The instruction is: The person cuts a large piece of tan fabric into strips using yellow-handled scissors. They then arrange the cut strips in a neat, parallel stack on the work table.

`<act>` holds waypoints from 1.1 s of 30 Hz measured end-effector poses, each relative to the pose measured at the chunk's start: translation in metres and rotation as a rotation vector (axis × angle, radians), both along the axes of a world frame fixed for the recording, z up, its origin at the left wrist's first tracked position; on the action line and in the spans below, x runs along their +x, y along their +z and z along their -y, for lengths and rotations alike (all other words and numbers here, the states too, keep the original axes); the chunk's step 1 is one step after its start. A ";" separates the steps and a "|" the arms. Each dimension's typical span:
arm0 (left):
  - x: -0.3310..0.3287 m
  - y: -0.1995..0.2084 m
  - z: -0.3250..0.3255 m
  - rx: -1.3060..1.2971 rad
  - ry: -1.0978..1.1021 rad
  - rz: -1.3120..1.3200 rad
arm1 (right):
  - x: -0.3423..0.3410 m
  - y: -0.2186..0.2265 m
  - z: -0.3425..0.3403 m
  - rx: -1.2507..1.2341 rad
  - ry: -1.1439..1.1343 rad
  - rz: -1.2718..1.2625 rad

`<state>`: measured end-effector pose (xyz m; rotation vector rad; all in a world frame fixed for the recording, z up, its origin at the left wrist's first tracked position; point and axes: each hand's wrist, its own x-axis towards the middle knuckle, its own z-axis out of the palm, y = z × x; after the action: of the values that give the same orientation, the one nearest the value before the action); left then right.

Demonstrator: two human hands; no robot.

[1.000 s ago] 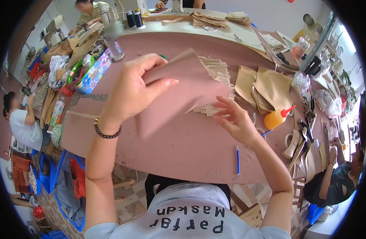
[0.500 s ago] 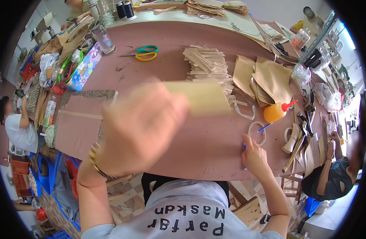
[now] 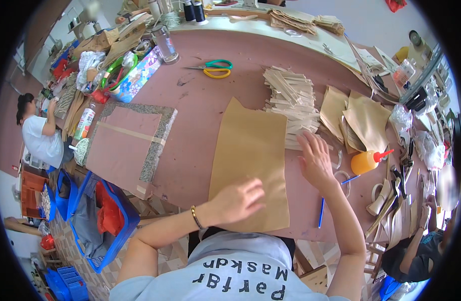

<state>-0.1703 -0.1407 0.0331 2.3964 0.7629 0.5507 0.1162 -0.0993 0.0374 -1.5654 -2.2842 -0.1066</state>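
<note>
A tan sheet of leather-like material [image 3: 250,150] lies flat on the table before me, its near edge reaching my body. Over its lower part hovers my left hand [image 3: 240,200], slightly blurred, fingers loosely bent and apart; nothing shows in it. My right hand [image 3: 318,158] is just right of the sheet, fingers stretched out at the near end of a pile of narrow pale strips [image 3: 290,98]. Whether its fingertips press on the strips, I cannot tell. A blue pen [image 3: 321,213] lies below that hand.
Scissors [image 3: 215,68] lie at the back. More tan pieces [image 3: 368,120] and an orange bottle with a red nozzle [image 3: 366,162] are on the right. At left are a stone slab [image 3: 162,135] and a flowered box [image 3: 135,80]. Two people sit at the sides.
The tan sheet, earlier blurred by my raised left hand, now lies flat. My left hand has come down toward me; my right hand has moved from the pen to the strips. The view has shifted.
</note>
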 end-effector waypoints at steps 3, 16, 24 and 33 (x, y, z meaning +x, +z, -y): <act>-0.010 -0.003 -0.048 0.075 0.179 0.085 | -0.015 -0.004 -0.035 -0.032 0.088 0.068; 0.016 -0.029 -0.189 0.439 0.316 -0.093 | 0.001 -0.039 -0.114 0.115 -0.029 0.225; 0.033 -0.015 -0.186 0.519 0.198 -0.031 | 0.015 -0.044 -0.165 0.130 -0.094 0.191; -0.007 -0.022 -0.095 0.547 0.043 0.067 | -0.023 0.001 -0.132 0.056 0.015 0.150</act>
<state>-0.1775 -0.0461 0.0108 2.8390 0.7009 0.9536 0.0928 0.0332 0.0385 -1.5600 -2.3842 -0.2906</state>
